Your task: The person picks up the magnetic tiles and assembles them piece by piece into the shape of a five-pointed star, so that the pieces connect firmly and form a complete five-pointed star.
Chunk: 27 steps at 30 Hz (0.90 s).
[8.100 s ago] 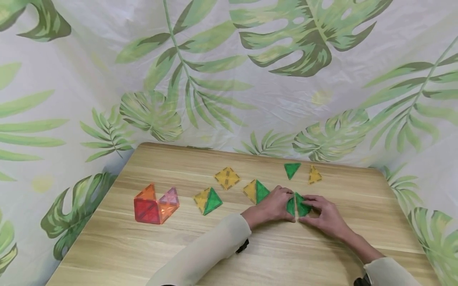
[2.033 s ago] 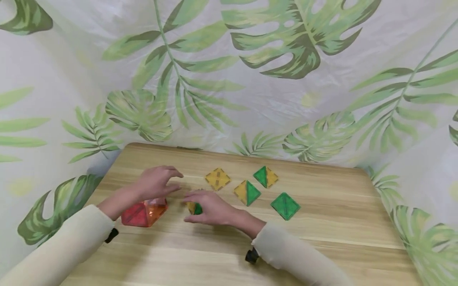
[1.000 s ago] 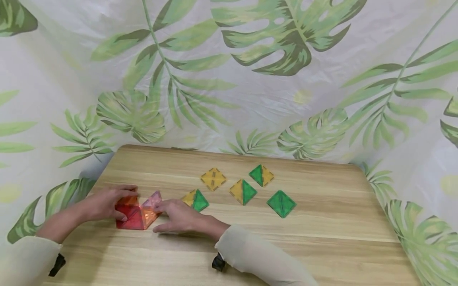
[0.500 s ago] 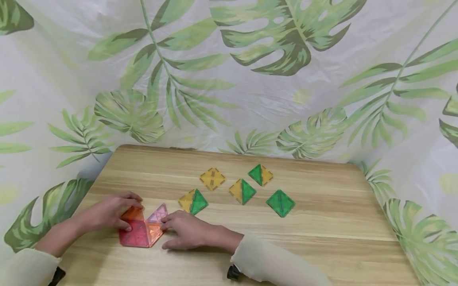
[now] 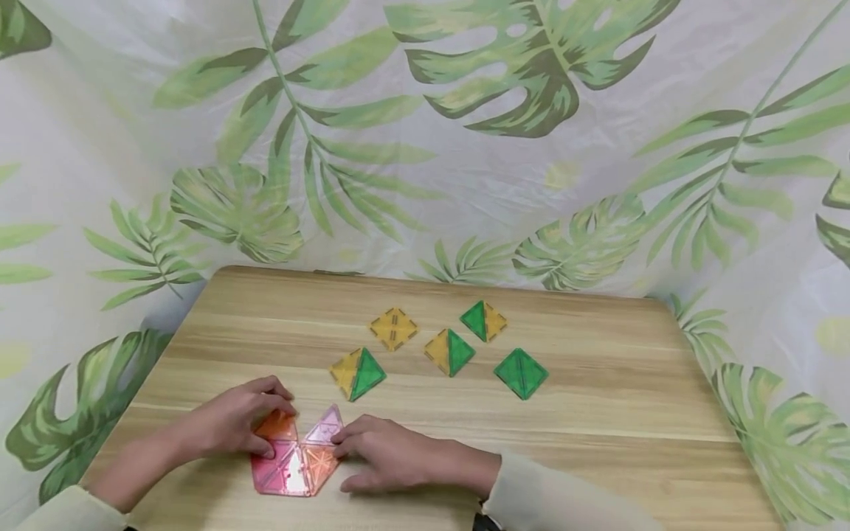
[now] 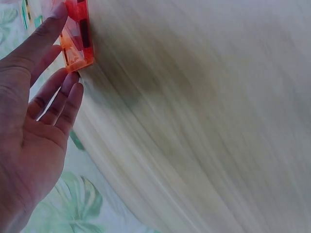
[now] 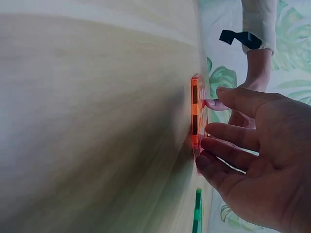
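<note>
A flat cluster of red, orange and pink magnetic tiles (image 5: pixel 292 461) lies near the front left of the wooden table (image 5: pixel 598 442). My left hand (image 5: pixel 232 424) rests its fingers on the orange triangle (image 5: pixel 275 426) at the cluster's upper left. My right hand (image 5: pixel 388 457) touches the pink triangle (image 5: pixel 325 428) and the orange tile below it with its fingertips. In the left wrist view, straight fingers of my left hand (image 6: pixel 34 111) touch the orange tile (image 6: pixel 77 39). In the right wrist view, my right hand (image 7: pixel 248 145) meets the tile edge (image 7: pixel 196 116).
Behind the cluster lie flat tile squares: a yellow one (image 5: pixel 394 328), a yellow-green pair (image 5: pixel 358 373), another (image 5: pixel 449 352), a green-yellow one (image 5: pixel 484 321) and an all-green one (image 5: pixel 521 373). A leaf-print curtain (image 5: pixel 465 147) surrounds the table.
The red, orange and pink tiles, standing as a box earlier, now lie flat and have slid toward the front edge. Both hands moved there with them.
</note>
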### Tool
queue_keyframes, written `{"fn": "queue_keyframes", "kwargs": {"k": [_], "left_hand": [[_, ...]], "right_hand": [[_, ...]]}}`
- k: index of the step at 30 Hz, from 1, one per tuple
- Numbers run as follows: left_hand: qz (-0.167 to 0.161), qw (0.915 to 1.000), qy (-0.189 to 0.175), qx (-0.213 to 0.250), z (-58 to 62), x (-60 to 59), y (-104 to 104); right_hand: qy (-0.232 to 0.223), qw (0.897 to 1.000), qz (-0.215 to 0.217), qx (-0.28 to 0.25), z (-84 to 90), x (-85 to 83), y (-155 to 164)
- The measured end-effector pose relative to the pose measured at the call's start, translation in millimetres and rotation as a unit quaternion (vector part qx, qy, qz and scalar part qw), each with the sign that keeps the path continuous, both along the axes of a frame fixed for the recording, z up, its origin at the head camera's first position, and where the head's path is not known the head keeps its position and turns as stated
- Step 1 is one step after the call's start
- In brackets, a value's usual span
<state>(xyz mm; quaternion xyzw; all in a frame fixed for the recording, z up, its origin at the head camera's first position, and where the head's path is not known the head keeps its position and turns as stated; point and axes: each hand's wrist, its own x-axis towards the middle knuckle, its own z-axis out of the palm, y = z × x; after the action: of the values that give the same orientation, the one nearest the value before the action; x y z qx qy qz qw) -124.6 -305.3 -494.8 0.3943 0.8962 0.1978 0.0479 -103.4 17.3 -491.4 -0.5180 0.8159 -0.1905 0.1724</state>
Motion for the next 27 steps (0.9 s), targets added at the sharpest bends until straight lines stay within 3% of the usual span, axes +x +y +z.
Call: {"fn": "queue_keyframes", "kwargs": {"k": [4, 15, 21, 27], "left_hand": [[-0.004, 1.0, -0.005, 0.0, 0.1, 6.9, 17], [-0.041, 0.9983, 0.039, 0.011, -4.4, 17.9, 78], [-0.049, 0.9984, 0.027, -0.009, 0.2, 16.3, 117], [-0.058, 0.9978, 0.022, -0.023, 1.6, 7.2, 148]], "right_hand": [[0.003, 1.0, 0.008, 0.002, 3.0, 4.9, 18], [0.013, 1.0, -0.018, -0.021, 4.3, 14.9, 81], [0.019, 0.998, -0.048, -0.028, 1.8, 17.8, 115], [0.022, 0.996, -0.08, -0.037, 2.4, 18.2, 139]]}}
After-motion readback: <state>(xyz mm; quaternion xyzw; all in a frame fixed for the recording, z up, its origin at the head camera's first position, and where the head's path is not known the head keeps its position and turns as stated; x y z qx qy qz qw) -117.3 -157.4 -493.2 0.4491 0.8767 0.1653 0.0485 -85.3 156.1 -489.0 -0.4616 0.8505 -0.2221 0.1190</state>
